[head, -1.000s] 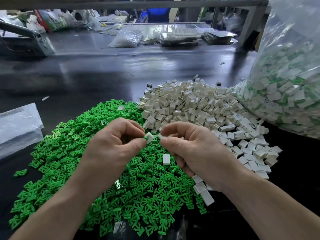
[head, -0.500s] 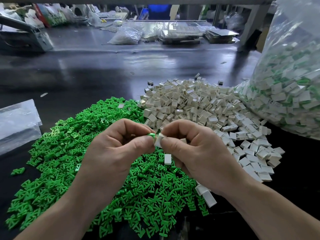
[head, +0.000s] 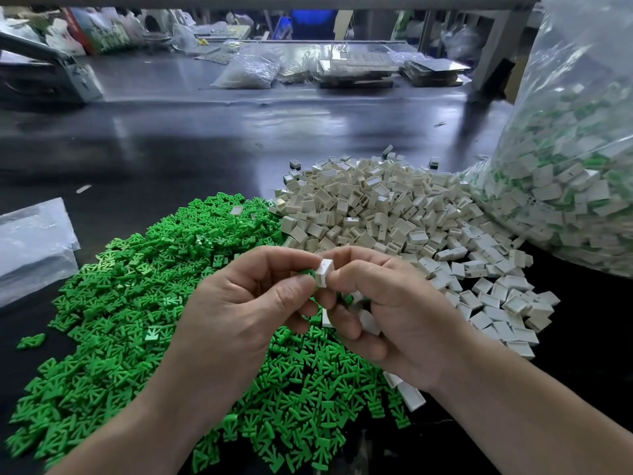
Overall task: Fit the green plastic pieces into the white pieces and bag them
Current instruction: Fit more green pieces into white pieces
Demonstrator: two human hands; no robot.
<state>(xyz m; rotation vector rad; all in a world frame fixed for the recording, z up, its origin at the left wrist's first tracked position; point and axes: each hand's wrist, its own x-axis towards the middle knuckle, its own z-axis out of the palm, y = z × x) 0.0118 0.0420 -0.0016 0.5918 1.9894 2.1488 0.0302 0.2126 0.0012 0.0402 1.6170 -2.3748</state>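
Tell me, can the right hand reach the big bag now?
Probably yes: the bag lies close on that side, with only low white pieces between; but the right hand pinches a white piece.

The green piece (head: 307, 273) is mostly hidden between the fingers (head: 293, 293) of the left hand (head: 236, 323) and the white piece (head: 324, 272). The filled bag (head: 575, 166) is cut off by the top and right edges. Items (head: 356, 68) at the far end of the desk (head: 205, 149) are blurred beyond telling.

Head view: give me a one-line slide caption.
Left hand and right hand pinch one white piece above the green pile, filled bag alongside.
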